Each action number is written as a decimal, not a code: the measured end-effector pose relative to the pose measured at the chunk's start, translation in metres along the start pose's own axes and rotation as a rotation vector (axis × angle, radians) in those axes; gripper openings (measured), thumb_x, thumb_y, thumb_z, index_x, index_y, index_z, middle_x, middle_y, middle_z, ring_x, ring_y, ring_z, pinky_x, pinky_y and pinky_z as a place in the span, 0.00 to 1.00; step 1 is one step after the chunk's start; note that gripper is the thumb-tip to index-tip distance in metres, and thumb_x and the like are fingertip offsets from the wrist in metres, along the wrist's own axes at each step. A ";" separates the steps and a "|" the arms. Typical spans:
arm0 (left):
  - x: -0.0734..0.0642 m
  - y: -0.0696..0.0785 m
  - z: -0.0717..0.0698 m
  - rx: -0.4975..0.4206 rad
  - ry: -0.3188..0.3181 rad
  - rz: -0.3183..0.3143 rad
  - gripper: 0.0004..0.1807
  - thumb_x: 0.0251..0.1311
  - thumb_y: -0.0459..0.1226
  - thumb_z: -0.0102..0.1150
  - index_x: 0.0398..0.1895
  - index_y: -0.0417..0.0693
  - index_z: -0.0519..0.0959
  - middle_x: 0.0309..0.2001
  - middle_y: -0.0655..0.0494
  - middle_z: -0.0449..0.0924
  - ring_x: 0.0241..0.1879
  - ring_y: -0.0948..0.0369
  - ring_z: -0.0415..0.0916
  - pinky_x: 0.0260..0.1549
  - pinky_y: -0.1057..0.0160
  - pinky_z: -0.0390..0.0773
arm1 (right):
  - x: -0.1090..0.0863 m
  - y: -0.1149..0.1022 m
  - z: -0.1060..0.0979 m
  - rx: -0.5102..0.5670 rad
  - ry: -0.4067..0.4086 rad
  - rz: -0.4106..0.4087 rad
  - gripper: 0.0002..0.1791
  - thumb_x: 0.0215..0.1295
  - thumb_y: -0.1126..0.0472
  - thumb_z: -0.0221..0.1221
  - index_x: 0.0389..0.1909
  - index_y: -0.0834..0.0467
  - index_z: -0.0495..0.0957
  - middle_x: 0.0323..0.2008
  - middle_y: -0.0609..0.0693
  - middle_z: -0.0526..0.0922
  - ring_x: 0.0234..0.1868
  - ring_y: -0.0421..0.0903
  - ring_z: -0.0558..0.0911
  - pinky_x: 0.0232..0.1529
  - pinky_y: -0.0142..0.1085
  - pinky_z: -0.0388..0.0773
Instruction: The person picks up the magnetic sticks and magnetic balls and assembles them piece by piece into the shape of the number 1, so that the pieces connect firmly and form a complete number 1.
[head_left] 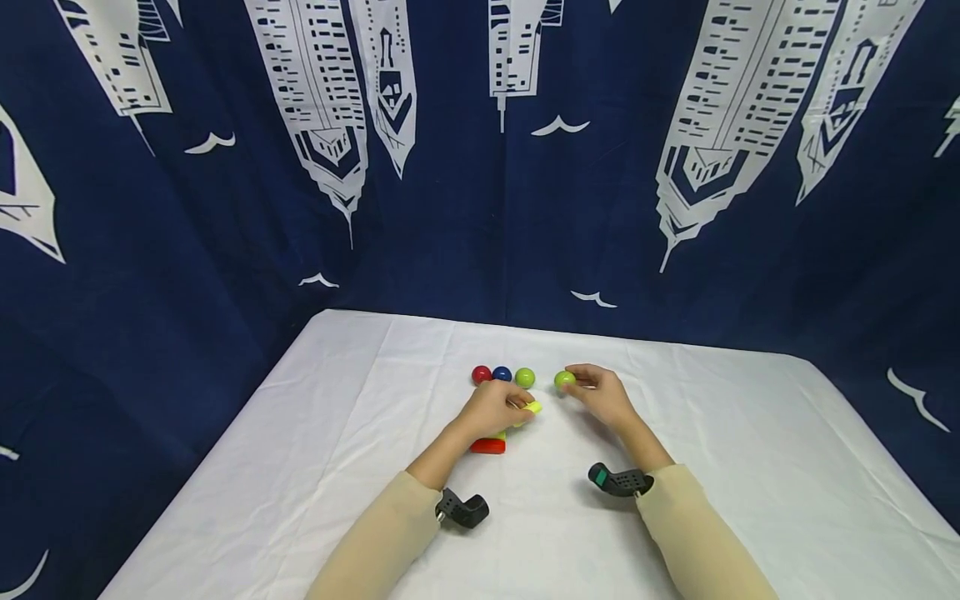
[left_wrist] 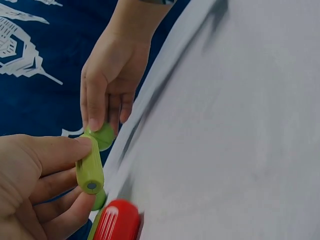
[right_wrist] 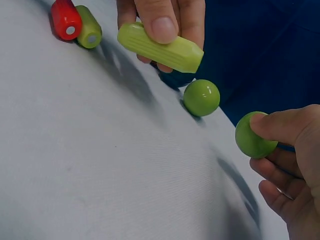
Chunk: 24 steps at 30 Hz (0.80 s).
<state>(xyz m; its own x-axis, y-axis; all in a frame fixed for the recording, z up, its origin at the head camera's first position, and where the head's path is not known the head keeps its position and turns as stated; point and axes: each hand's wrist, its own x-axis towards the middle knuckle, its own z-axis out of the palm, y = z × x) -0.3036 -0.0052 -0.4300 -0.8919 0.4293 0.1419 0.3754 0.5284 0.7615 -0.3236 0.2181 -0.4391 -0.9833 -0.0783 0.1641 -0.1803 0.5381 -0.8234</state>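
Note:
My left hand (head_left: 489, 410) pinches a yellow-green magnetic rod (right_wrist: 161, 49) between thumb and fingers, close over the table. In the left wrist view a grey disc shows at the rod's near end. To the right, my right hand (head_left: 604, 398) grips a green ball (right_wrist: 255, 136) by thumb and fingertips. Another green ball (right_wrist: 201, 98) rests on the cloth between the hands. A blue ball (head_left: 502, 374) and a red ball (head_left: 482, 375) stand left of it, partly behind the left hand. Near the left wrist lie a red rod (right_wrist: 66, 21) and a second yellow-green rod (right_wrist: 89, 29), side by side.
White cloth (head_left: 547, 542) covers the table, with light creases. Behind it hangs a dark blue curtain (head_left: 480, 250) printed with white buildings and birds. Black camera mounts (head_left: 463, 509) sit at both wrists, by the beige sleeves (head_left: 386, 533).

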 end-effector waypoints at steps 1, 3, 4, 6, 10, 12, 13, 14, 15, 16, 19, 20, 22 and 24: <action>0.001 0.001 0.002 -0.027 0.006 -0.001 0.11 0.54 0.35 0.71 0.41 0.42 0.86 0.32 0.58 0.84 0.33 0.66 0.78 0.33 0.70 0.78 | 0.000 0.000 -0.001 0.006 0.001 -0.003 0.21 0.63 0.65 0.63 0.55 0.71 0.76 0.51 0.65 0.80 0.53 0.60 0.78 0.53 0.49 0.75; 0.002 0.004 0.006 -0.089 0.019 -0.002 0.11 0.54 0.34 0.71 0.40 0.41 0.86 0.33 0.56 0.85 0.33 0.66 0.79 0.32 0.71 0.78 | -0.001 -0.001 -0.003 0.014 0.001 -0.012 0.21 0.63 0.65 0.63 0.55 0.71 0.75 0.51 0.65 0.80 0.52 0.60 0.78 0.53 0.48 0.76; 0.003 0.005 0.008 -0.123 0.025 -0.005 0.11 0.54 0.34 0.71 0.40 0.40 0.86 0.33 0.55 0.85 0.32 0.66 0.79 0.31 0.71 0.78 | -0.001 -0.001 -0.004 0.019 0.002 -0.017 0.21 0.63 0.65 0.63 0.55 0.71 0.75 0.51 0.65 0.80 0.52 0.60 0.78 0.53 0.48 0.76; 0.003 0.009 0.013 -0.207 0.035 -0.024 0.11 0.54 0.33 0.70 0.40 0.38 0.85 0.32 0.53 0.85 0.31 0.66 0.79 0.31 0.71 0.79 | -0.001 -0.001 -0.006 0.025 0.004 -0.022 0.21 0.63 0.65 0.63 0.55 0.71 0.75 0.52 0.66 0.80 0.53 0.60 0.78 0.53 0.48 0.76; 0.004 0.016 0.022 -0.406 0.044 -0.105 0.12 0.54 0.32 0.70 0.40 0.35 0.84 0.31 0.50 0.85 0.28 0.66 0.78 0.28 0.69 0.80 | 0.000 -0.001 -0.010 0.032 0.010 -0.013 0.21 0.64 0.64 0.63 0.56 0.70 0.75 0.52 0.65 0.80 0.54 0.60 0.78 0.54 0.48 0.75; 0.005 0.019 0.027 -0.486 0.053 -0.148 0.12 0.54 0.31 0.70 0.40 0.33 0.84 0.31 0.48 0.86 0.27 0.66 0.78 0.27 0.68 0.81 | 0.000 -0.001 -0.011 0.039 0.008 0.000 0.22 0.64 0.64 0.63 0.56 0.70 0.75 0.52 0.65 0.80 0.54 0.60 0.77 0.54 0.48 0.75; 0.005 0.021 0.029 -0.511 0.058 -0.165 0.12 0.54 0.31 0.70 0.40 0.33 0.84 0.32 0.48 0.86 0.26 0.65 0.78 0.27 0.67 0.81 | -0.001 -0.001 -0.011 0.037 0.005 0.000 0.22 0.64 0.63 0.63 0.56 0.70 0.75 0.53 0.65 0.80 0.54 0.60 0.77 0.54 0.48 0.75; 0.005 0.022 0.032 -0.528 0.065 -0.180 0.11 0.54 0.31 0.70 0.40 0.33 0.84 0.32 0.48 0.86 0.27 0.65 0.78 0.27 0.67 0.81 | -0.001 -0.001 -0.012 0.042 0.003 0.005 0.22 0.64 0.63 0.63 0.56 0.69 0.75 0.53 0.65 0.80 0.54 0.60 0.77 0.55 0.48 0.75; 0.005 0.024 0.034 -0.543 0.072 -0.192 0.11 0.54 0.30 0.69 0.40 0.33 0.84 0.32 0.48 0.86 0.27 0.65 0.78 0.27 0.67 0.82 | -0.001 -0.001 -0.012 0.049 0.001 0.011 0.22 0.64 0.63 0.63 0.57 0.69 0.75 0.53 0.64 0.80 0.55 0.59 0.77 0.55 0.49 0.74; 0.005 0.025 0.036 -0.556 0.078 -0.205 0.11 0.54 0.30 0.69 0.40 0.33 0.84 0.32 0.48 0.86 0.27 0.65 0.78 0.28 0.66 0.82 | -0.001 -0.001 -0.013 0.053 -0.002 0.011 0.22 0.64 0.63 0.63 0.57 0.69 0.75 0.53 0.64 0.80 0.55 0.60 0.77 0.55 0.49 0.74; 0.006 0.027 0.042 -0.595 0.092 -0.244 0.11 0.54 0.30 0.69 0.40 0.33 0.84 0.34 0.47 0.86 0.28 0.65 0.79 0.29 0.65 0.83 | -0.003 -0.001 -0.015 0.056 -0.005 0.013 0.23 0.64 0.62 0.63 0.57 0.69 0.75 0.53 0.65 0.80 0.55 0.60 0.77 0.55 0.49 0.74; 0.007 0.027 0.044 -0.613 0.096 -0.260 0.11 0.54 0.30 0.69 0.40 0.34 0.84 0.34 0.47 0.86 0.29 0.64 0.79 0.29 0.64 0.83 | -0.003 0.000 -0.016 0.064 -0.006 0.017 0.23 0.64 0.62 0.63 0.57 0.69 0.75 0.53 0.64 0.80 0.55 0.60 0.77 0.55 0.48 0.74; 0.008 0.028 0.048 -0.645 0.093 -0.292 0.12 0.55 0.31 0.69 0.42 0.34 0.84 0.36 0.48 0.86 0.29 0.64 0.79 0.31 0.64 0.83 | -0.004 0.000 -0.017 0.073 -0.013 0.018 0.23 0.65 0.62 0.63 0.58 0.69 0.74 0.53 0.64 0.80 0.55 0.59 0.77 0.54 0.46 0.75; 0.009 0.029 0.052 -0.670 0.083 -0.319 0.12 0.56 0.32 0.68 0.43 0.35 0.83 0.37 0.49 0.86 0.30 0.64 0.79 0.32 0.63 0.83 | -0.005 0.001 -0.019 0.092 -0.024 0.019 0.24 0.65 0.61 0.63 0.58 0.69 0.74 0.53 0.64 0.79 0.54 0.58 0.78 0.52 0.41 0.76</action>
<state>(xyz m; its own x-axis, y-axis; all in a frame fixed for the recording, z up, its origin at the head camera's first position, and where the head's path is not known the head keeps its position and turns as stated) -0.2877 0.0516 -0.4394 -0.9581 0.2588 -0.1231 -0.1149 0.0467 0.9923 -0.3181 0.2348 -0.4305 -0.9867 -0.0894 0.1356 -0.1617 0.4604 -0.8729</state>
